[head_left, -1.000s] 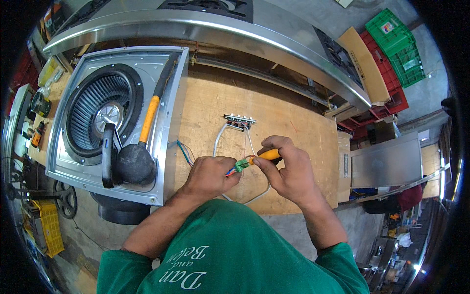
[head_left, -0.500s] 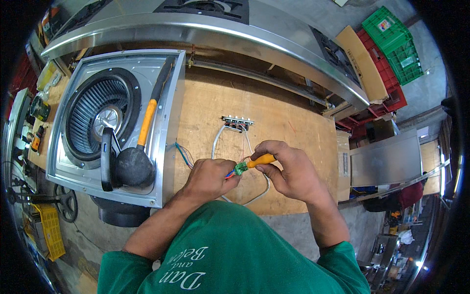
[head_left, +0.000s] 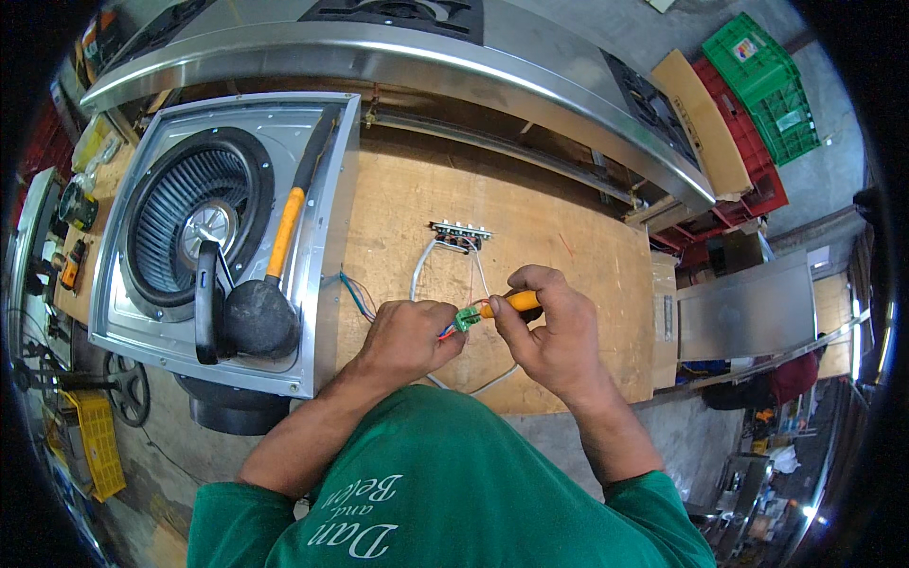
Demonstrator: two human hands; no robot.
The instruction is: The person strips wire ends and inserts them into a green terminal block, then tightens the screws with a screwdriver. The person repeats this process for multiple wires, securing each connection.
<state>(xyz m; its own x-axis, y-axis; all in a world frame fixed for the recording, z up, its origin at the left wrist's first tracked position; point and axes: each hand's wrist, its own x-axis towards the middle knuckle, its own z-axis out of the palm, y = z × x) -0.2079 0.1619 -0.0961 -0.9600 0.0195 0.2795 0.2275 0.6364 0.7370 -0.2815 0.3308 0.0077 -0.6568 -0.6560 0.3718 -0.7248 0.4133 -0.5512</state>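
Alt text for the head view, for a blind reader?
A person's left hand holds a small green connector with coloured wires; right hand points a yellow-handled tool at it, above a tan wooden tabletop. A black-headed mallet lies on a square metal fan housing.

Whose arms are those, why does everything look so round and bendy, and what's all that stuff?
Those are a person's own two bare hands, not a robot. A wide camera worn on the person's head looks down, so straight edges look bent. The left hand holds a small green connector with coloured wires. The right hand holds an orange-handled tool, maybe a screwdriver, pointed at it. On the wooden table lies a narrow circuit board with a pale cable. At left, a metal box has a round fan wheel inside and a black-headed mallet on top.
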